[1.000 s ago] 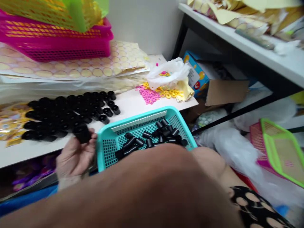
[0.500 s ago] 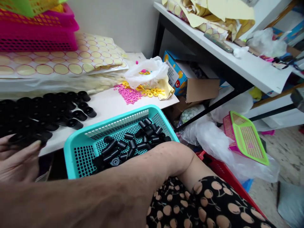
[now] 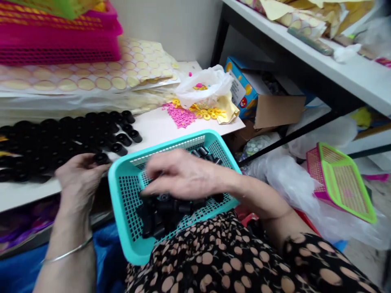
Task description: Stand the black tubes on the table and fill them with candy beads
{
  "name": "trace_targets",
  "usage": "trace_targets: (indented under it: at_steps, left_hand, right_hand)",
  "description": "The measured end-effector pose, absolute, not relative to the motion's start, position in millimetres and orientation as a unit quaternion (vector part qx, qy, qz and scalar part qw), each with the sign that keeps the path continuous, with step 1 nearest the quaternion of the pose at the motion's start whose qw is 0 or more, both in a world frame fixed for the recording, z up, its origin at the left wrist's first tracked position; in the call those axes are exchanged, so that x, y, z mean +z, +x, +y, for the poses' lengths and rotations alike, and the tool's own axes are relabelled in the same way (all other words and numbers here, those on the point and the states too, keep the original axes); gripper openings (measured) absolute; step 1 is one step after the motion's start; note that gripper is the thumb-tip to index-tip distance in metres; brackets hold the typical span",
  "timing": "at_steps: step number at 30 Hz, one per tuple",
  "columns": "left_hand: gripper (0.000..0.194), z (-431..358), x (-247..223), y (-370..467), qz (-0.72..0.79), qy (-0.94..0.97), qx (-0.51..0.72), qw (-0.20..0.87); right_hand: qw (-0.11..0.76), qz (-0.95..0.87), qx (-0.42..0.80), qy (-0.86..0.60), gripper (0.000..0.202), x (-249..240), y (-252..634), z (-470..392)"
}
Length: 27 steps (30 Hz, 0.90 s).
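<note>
A turquoise basket (image 3: 134,248) rests at the table's front edge, partly over my lap, with a heap of black cylinders (image 3: 165,211) inside. Over this heap is my right hand (image 3: 180,173), blurred, its fingers curled; whether it holds anything is not visible. Left of the basket, my left hand (image 3: 81,173) grips a black cylinder (image 3: 100,158) between thumb and fingers at the table edge. Rows of upright black cylinders (image 3: 51,138) stand close together on the table just beyond it.
Behind the basket lie pink pieces (image 3: 182,116), yellow rings (image 3: 210,112) and a white plastic bag (image 3: 207,83). Pink baskets (image 3: 61,47) are stacked at the upper left. An open cardboard box (image 3: 277,110) sits below the right-hand table (image 3: 305,57). A green basket (image 3: 348,183) is at the right.
My right arm has swung back from the left, and that hand is now over the turquoise basket. My left hand has come into view, gripping a cylinder. The view has shifted left.
</note>
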<state>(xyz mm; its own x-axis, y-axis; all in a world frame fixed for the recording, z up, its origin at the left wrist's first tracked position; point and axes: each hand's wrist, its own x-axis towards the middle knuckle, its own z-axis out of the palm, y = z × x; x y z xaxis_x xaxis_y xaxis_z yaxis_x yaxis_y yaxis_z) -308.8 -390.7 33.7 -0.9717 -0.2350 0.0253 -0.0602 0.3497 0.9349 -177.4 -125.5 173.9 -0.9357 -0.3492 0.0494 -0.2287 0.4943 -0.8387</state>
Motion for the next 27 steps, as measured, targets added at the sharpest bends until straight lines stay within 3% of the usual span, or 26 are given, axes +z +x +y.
trace_targets:
  at_steps: [3,6,13,18,20,23,27]
  left_hand:
    - [0.057,-383,34,-305,-0.840,0.099,-0.525,0.090]
    - [0.056,-377,37,-303,-0.861,0.077,-0.498,0.068]
    - [0.040,-379,45,-296,-0.899,0.049,-0.422,0.105]
    - [0.029,-368,68,-259,-0.876,-0.014,-0.453,0.162]
    - [0.021,-353,78,-244,-0.891,-0.101,-0.429,0.112]
    - [0.009,-326,83,-230,-0.924,-0.251,-0.289,0.004]
    - [0.026,-302,77,-231,-0.935,-0.324,-0.075,-0.125]
  right_hand:
    - [0.080,0.976,-0.180,-0.090,0.016,139,-186,-87]
    - [0.142,0.989,-0.034,0.000,0.016,102,-188,-57]
    - [0.168,0.986,-0.016,-0.012,0.019,82,-175,-59]
    - [0.094,0.988,-0.046,-0.113,0.017,88,-169,-85]
    - [0.094,0.975,-0.051,-0.194,0.015,85,-169,-101]
    - [0.113,0.962,-0.034,-0.245,0.021,73,-174,-123]
    - [0.140,0.974,-0.048,-0.171,0.028,59,-186,-134]
